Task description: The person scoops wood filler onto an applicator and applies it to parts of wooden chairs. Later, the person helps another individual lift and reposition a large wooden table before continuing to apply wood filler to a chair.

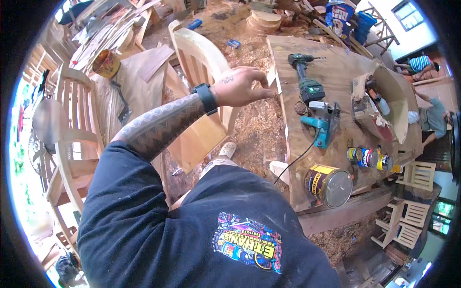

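My left hand [242, 86] reaches across in front of me, a dark watch on its wrist. Its fingers are loosely bent, with a gap between thumb and forefinger, and nothing shows between them. Below and behind it is a wooden chair [199, 45] with a curved, slatted back; I cannot tell whether they touch. To the hand's right, a cordless drill [307, 79] lies on the plywood table [283, 53]. Nearer me on that table are a teal circular saw [322, 124] and its black cord. My right hand is out of view.
A large tin can [329, 186] lies at the table's near edge, with several small cans [369, 157] and a cardboard box [384, 103] beyond. More wooden chairs [77, 120] stand at left. Sawdust [259, 127] covers the floor. Another person [434, 117] is at far right.
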{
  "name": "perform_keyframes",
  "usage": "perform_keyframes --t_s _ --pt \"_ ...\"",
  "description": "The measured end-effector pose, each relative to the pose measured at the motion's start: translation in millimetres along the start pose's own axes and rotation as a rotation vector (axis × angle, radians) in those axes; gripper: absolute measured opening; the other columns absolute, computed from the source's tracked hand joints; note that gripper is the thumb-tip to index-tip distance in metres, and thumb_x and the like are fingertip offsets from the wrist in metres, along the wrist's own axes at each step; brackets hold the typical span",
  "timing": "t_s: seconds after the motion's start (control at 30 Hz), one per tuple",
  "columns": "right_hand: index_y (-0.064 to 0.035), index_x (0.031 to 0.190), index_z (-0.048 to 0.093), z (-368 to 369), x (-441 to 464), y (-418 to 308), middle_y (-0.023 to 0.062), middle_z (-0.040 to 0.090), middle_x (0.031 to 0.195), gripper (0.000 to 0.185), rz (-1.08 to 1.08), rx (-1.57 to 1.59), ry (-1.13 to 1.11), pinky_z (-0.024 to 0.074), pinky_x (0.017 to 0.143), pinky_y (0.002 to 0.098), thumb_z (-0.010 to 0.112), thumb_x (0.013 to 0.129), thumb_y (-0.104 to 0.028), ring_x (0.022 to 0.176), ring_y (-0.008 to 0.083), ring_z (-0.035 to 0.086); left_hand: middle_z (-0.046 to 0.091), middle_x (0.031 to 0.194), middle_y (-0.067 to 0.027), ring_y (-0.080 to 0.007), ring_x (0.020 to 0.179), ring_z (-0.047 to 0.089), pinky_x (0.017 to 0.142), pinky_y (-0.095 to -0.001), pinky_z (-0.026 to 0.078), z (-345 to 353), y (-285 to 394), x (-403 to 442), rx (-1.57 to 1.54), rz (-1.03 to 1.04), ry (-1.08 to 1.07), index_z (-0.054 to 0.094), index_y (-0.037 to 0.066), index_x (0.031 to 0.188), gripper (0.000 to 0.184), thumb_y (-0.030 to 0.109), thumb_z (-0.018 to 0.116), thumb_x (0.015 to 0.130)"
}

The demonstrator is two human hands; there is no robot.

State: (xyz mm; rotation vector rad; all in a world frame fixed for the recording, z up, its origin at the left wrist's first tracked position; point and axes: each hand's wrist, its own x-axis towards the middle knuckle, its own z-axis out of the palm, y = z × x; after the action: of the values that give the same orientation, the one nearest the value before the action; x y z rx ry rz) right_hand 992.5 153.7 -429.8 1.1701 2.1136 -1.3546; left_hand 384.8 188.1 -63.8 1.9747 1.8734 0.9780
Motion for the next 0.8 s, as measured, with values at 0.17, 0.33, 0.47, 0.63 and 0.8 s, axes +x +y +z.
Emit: perform_keyframes --t_s 0.17,0.33,0.47,0.63,0.8 --pt "-0.0011 0.094 0.070 -44.4 44.9 -93.3 0.0181 0.071 0.085 0.025 -0.147 -0.001 -0.025 0.0537 0.077 0.0421 0.060 0.098 -0.024 0.089 0.0317 0.070 0.072 0.095 -0.0067 -0.0154 0.095 0.068 0.085 -0.0330 0.053 -36.8 -11.0 -8.8 -0.410 0.040 -0.215 0.072 0.003 0.106 0.026 0.028 0.073 0.098" --pt "-0.0007 0.100 0.070 -115.1 77.8 -274.8 0.0130 0.071 0.089 0.022 -0.132 0.155 0.035 0.0532 0.078 0.0370 0.064 0.099 -0.022 0.090 0.0239 0.069 0.075 0.097 -0.0033 -0.0110 0.087 0.066 0.081 -0.0278 0.055 -123.5 -55.0 -14.1 -0.706 0.061 -0.033 0.074 0.002 0.107 0.026 0.026 0.069 0.101" --pt "-0.0013 0.130 0.059 -149.3 80.7 -406.9 0.0058 0.064 0.116 0.044 -0.301 0.627 0.085 0.0515 0.093 0.0312 0.076 0.091 -0.014 0.107 0.0136 0.062 0.072 0.094 -0.0043 -0.0106 0.085 0.067 0.077 -0.0246 0.054 -209.7 -139.8 -32.3 -0.562 -0.117 0.625 0.069 0.002 0.105 0.020 0.020 0.066 0.099" --pt "0.0006 0.143 0.046 -177.0 81.3 -537.1 0.0126 0.055 0.130 0.084 -0.826 0.328 0.271 0.0484 0.102 0.0364 0.089 0.080 -0.034 0.117 0.0206 0.058 0.062 0.130 -0.0033 -0.0131 0.117 0.057 0.100 -0.0331 0.044 -202.5 -295.8 -49.1 -0.301 -0.144 0.630 0.060 0.006 0.134 0.042 0.038 0.055 0.106" --pt "0.0006 0.133 0.050 -164.2 107.5 -560.5 0.0135 0.056 0.125 0.078 -0.771 0.395 0.388 0.0464 0.102 0.0365 0.090 0.077 -0.037 0.117 0.0213 0.056 0.063 0.123 -0.0059 -0.0182 0.112 0.059 0.100 -0.0362 0.046 -158.6 -384.5 -29.5 -0.473 -0.192 0.617 0.063 0.006 0.124 0.039 0.038 0.048 0.107"
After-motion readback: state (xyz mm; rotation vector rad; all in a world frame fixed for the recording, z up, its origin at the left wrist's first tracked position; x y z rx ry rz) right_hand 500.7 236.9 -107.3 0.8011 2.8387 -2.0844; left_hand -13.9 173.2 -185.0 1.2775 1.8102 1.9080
